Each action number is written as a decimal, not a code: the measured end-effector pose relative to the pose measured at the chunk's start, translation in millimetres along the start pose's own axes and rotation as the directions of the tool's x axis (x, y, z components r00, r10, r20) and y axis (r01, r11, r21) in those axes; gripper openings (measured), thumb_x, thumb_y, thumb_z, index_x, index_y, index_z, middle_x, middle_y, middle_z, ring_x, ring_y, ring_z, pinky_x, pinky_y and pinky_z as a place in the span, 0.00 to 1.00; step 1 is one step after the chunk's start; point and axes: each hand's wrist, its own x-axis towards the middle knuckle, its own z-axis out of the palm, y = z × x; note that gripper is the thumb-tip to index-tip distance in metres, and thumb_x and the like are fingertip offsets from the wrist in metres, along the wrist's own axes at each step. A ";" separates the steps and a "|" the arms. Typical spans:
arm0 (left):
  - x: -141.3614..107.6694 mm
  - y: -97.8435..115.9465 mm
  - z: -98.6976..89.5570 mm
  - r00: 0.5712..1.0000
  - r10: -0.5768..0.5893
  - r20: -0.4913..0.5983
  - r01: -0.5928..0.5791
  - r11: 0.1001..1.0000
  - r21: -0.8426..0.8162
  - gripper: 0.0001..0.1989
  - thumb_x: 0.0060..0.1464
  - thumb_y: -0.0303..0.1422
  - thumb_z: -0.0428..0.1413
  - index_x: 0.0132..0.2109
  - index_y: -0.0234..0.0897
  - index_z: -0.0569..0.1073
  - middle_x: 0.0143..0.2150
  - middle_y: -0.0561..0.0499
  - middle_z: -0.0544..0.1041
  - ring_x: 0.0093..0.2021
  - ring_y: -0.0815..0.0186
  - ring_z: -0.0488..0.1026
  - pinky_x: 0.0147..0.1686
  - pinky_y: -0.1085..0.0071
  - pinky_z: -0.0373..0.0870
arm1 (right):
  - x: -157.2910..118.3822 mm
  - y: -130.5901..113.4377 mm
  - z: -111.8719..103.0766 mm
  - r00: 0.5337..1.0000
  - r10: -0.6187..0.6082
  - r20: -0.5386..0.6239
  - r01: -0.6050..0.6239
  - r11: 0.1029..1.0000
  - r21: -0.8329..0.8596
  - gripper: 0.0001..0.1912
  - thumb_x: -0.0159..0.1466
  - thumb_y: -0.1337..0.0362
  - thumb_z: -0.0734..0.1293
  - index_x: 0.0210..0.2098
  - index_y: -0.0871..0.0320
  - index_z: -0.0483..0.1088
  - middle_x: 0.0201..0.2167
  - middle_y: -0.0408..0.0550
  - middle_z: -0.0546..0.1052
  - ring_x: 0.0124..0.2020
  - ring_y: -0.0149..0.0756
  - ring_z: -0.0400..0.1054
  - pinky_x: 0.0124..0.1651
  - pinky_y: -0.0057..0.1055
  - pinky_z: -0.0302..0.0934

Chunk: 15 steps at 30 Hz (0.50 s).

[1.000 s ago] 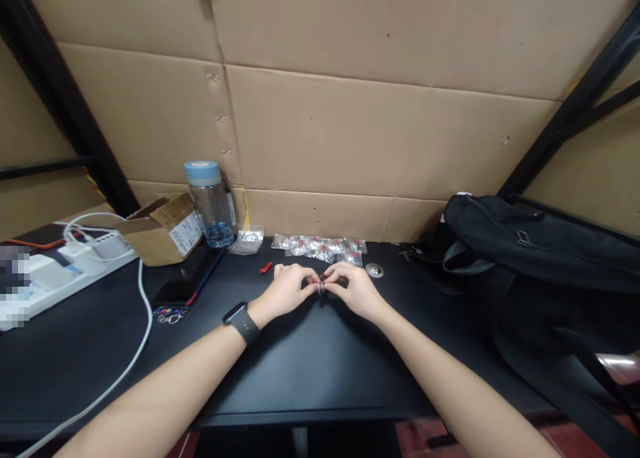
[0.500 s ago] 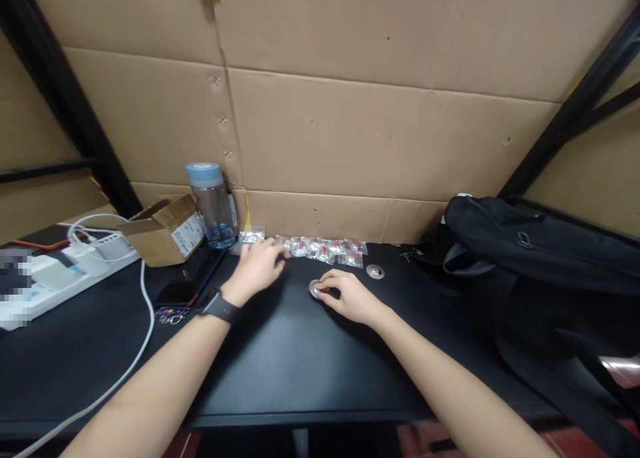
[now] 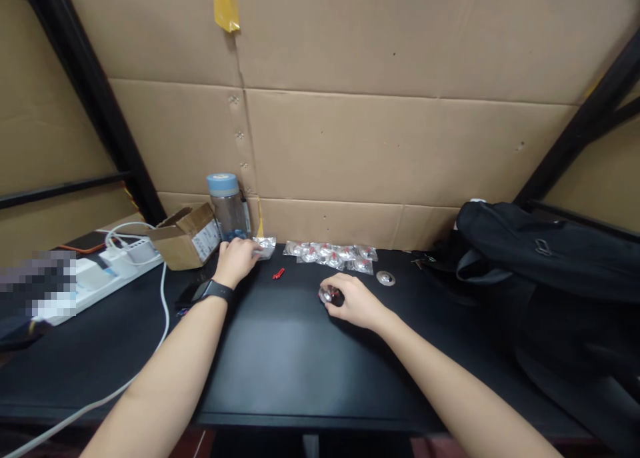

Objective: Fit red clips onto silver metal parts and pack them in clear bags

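My right hand point(image 3: 354, 303), fingers closed, grips a round shiny metal disc point(image 3: 329, 295) with a dark and red part beside the fingers, just over the black table. At the back left, my left hand point(image 3: 237, 261) has its fingertips closed on the edge of a clear plastic bag point(image 3: 265, 247). A small red piece point(image 3: 279, 273) lies on the table between the hands. Another metal disc point(image 3: 385, 279) rests flat to the right. Behind them, along the cardboard wall, lie several bagged discs with red parts point(image 3: 334, 259).
On the left stand a water bottle point(image 3: 223, 205), an open cardboard box point(image 3: 183, 241) and a white power strip point(image 3: 100, 278) with a cable point(image 3: 164, 311) running forward. A black backpack point(image 3: 545, 278) fills the right side. A cardboard wall point(image 3: 345, 145) closes the back.
My left hand has shifted left to the clear bag, and the small red piece now shows on the table. My right hand still holds the disc, now tilted differently. The view has shifted slightly.
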 end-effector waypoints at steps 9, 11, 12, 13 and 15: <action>0.8 4.9 4.5 0.998 0.020 0.057 -0.020 1.000 0.013 0.14 0.60 0.37 0.51 0.46 0.45 0.80 0.51 0.44 0.80 0.54 0.50 0.68 0.50 0.55 0.55 | -6.6 -1.0 -10.6 0.999 0.019 0.044 -0.014 0.994 -0.113 0.21 0.55 0.69 0.71 0.48 0.49 0.78 0.45 0.49 0.71 0.42 0.38 0.69 0.48 0.32 0.65; -0.5 6.1 2.1 1.000 0.003 0.029 -0.003 1.000 0.007 0.14 0.61 0.35 0.50 0.44 0.44 0.80 0.49 0.43 0.80 0.53 0.50 0.68 0.50 0.55 0.55 | -8.3 1.1 -15.9 1.000 0.011 0.002 -0.011 0.997 -0.075 0.21 0.55 0.71 0.71 0.48 0.50 0.78 0.46 0.49 0.71 0.42 0.38 0.70 0.48 0.33 0.66; -0.9 6.6 0.3 1.000 -0.009 0.008 0.009 1.000 0.001 0.14 0.61 0.35 0.49 0.43 0.43 0.80 0.50 0.43 0.80 0.53 0.50 0.68 0.50 0.54 0.55 | -8.9 2.3 -18.4 1.000 0.001 -0.017 -0.002 0.999 -0.047 0.21 0.55 0.72 0.70 0.48 0.50 0.79 0.46 0.49 0.71 0.41 0.37 0.70 0.49 0.33 0.66; -1.2 7.3 -1.8 1.000 -0.022 -0.019 0.022 1.000 -0.009 0.14 0.61 0.36 0.49 0.43 0.43 0.80 0.50 0.43 0.80 0.53 0.49 0.67 0.50 0.54 0.55 | -9.3 3.5 -20.8 0.999 -0.008 -0.031 0.008 1.000 -0.015 0.21 0.55 0.73 0.69 0.47 0.51 0.79 0.46 0.49 0.71 0.40 0.36 0.71 0.48 0.33 0.67; -1.0 10.3 -7.0 0.996 -0.041 -0.078 0.037 0.998 -0.049 0.15 0.62 0.36 0.49 0.43 0.43 0.81 0.52 0.44 0.79 0.54 0.49 0.66 0.51 0.53 0.56 | -9.7 5.9 -25.4 0.999 -0.018 -0.049 0.020 0.999 0.043 0.21 0.56 0.74 0.68 0.46 0.52 0.79 0.45 0.49 0.71 0.37 0.33 0.71 0.47 0.33 0.67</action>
